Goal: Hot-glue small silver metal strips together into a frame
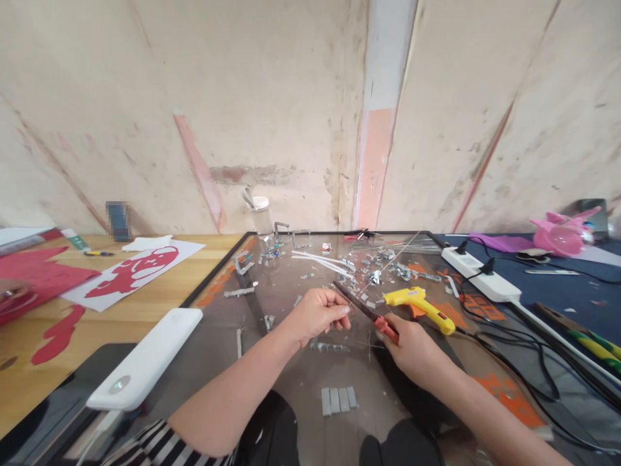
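My right hand (406,343) is closed around the red handle of a slim tool (359,303) with a long dark shaft, possibly a file. The shaft slants up and left, its tip beyond my left fingers. My left hand (324,315) is closed in a pinch beside the shaft; what sits between its fingertips is too small to make out. Below both hands, several short grey strips (338,400) lie side by side on the glass tabletop (310,424). A bent grey piece (330,347) lies just under my left hand. Right of the tool rests a yellow glue gun (421,307).
Grey scraps (388,264) and white sticks (323,261) lie further back, near a lidded jar (262,217). A power strip (480,275) with black cables stands right. At left are a white power bank (148,359), red paper (43,278) and another person's hand (12,294).
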A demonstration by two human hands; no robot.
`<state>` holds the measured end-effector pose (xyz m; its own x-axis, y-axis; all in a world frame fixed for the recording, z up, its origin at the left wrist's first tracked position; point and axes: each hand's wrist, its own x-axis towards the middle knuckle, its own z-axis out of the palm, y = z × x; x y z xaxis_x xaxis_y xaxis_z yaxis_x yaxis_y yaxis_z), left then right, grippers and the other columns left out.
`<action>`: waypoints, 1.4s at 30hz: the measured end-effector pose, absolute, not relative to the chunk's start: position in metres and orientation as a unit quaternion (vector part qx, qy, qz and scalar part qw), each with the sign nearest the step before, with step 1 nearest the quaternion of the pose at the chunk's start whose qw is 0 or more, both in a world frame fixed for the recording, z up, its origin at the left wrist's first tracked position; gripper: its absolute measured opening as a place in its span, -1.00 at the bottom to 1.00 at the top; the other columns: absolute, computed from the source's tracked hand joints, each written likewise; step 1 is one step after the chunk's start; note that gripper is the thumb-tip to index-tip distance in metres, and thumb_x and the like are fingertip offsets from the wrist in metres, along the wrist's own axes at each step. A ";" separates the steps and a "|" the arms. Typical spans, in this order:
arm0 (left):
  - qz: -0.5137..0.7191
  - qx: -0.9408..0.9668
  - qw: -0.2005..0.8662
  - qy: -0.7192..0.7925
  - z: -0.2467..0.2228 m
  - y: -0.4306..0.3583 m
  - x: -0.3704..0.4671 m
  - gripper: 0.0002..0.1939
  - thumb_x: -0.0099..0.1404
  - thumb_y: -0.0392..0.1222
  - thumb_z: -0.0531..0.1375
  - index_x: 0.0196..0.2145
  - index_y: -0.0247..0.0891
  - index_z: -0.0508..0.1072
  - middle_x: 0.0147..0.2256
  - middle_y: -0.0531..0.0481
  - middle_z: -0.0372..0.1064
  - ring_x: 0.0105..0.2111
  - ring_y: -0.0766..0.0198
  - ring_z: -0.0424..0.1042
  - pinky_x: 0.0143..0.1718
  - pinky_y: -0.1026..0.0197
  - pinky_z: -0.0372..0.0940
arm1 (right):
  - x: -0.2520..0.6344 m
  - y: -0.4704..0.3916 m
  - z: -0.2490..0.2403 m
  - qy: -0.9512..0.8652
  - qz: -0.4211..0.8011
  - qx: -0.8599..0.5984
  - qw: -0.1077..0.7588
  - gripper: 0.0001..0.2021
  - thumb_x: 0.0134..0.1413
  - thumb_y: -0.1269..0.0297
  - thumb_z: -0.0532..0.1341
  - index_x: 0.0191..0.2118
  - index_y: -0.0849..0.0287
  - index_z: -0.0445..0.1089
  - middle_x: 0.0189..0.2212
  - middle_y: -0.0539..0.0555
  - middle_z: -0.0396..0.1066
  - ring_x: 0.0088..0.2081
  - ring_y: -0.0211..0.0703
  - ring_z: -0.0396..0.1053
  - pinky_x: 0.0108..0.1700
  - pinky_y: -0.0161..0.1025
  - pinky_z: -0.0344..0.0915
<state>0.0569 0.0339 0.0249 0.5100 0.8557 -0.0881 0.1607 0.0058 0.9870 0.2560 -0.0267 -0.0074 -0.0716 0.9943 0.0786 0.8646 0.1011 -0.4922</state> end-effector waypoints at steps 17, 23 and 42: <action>0.303 0.666 0.579 0.359 0.028 0.035 0.055 -0.80 0.07 -0.13 0.22 -0.52 -0.35 0.41 -0.58 -0.03 0.43 -0.66 0.47 0.23 -0.67 0.42 0.03 | 0.256 -0.031 0.004 -0.713 0.246 -0.615 0.232 -0.85 0.09 0.25 0.04 -0.37 0.16 0.30 -0.49 0.04 0.40 -0.45 -0.16 0.30 -0.37 -0.29 0.16; 0.315 0.645 0.593 0.366 0.032 0.030 0.058 -0.79 0.04 -0.11 0.24 -0.52 -0.35 0.41 -0.61 -0.02 0.42 -0.67 0.46 0.23 -0.68 0.42 0.02 | 0.258 -0.030 0.004 -0.719 0.189 -0.630 0.224 -0.86 0.09 0.26 0.04 -0.42 0.15 0.27 -0.55 0.01 0.36 -0.51 -0.18 0.26 -0.44 -0.30 0.10; 0.350 0.495 0.716 0.346 0.027 0.026 0.066 -0.76 -0.06 -0.16 0.33 -0.50 -0.38 0.41 -0.64 0.00 0.39 -0.68 0.50 0.22 -0.70 0.44 -0.05 | 0.254 -0.030 0.006 -0.698 0.081 -0.676 0.222 -0.94 0.05 0.36 0.05 -0.37 0.15 0.25 -0.44 0.08 0.37 -0.43 -0.14 0.30 -0.43 -0.29 0.06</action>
